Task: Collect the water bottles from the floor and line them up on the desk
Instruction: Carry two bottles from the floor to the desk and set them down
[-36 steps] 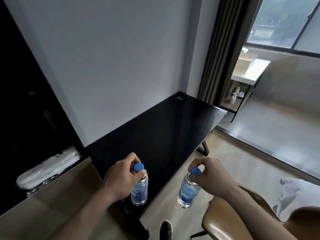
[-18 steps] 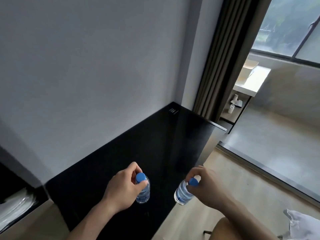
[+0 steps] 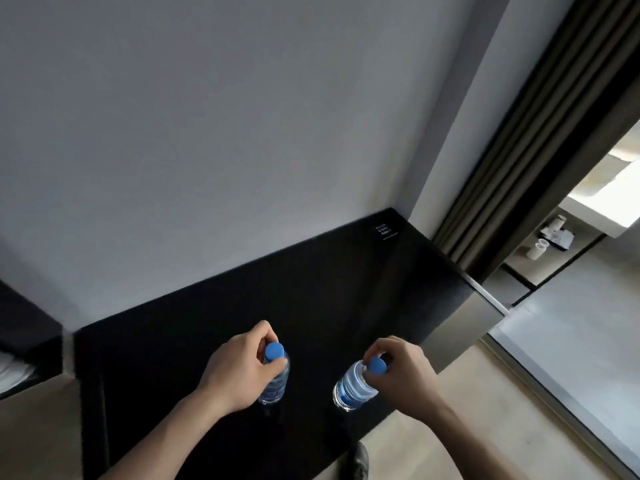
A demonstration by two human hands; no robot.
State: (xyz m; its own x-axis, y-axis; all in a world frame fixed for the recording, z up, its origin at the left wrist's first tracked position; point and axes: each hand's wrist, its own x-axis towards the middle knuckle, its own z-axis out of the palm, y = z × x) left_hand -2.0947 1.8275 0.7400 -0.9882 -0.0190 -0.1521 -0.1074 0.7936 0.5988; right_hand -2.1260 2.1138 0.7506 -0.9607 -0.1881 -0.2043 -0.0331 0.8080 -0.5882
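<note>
Head: bottles [image 3: 353, 389] inside desk [image 3: 329, 289] edge

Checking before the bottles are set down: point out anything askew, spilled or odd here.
Only the bottle in the right hand stands out: this right bottle hangs tilted, base swung left, near the black desk's front edge. The left bottle, gripped by the left hand, looks upright. No spill shows.

A plain grey wall [image 3: 207, 133] is rising behind the glossy black counter [image 3: 329, 289], dark pleated curtains [image 3: 540, 140] are hanging at its right, and daylight is falling across the pale floor [image 3: 571, 341] and a low shelf [image 3: 554, 244] holding white cups [image 3: 538, 249].
</note>
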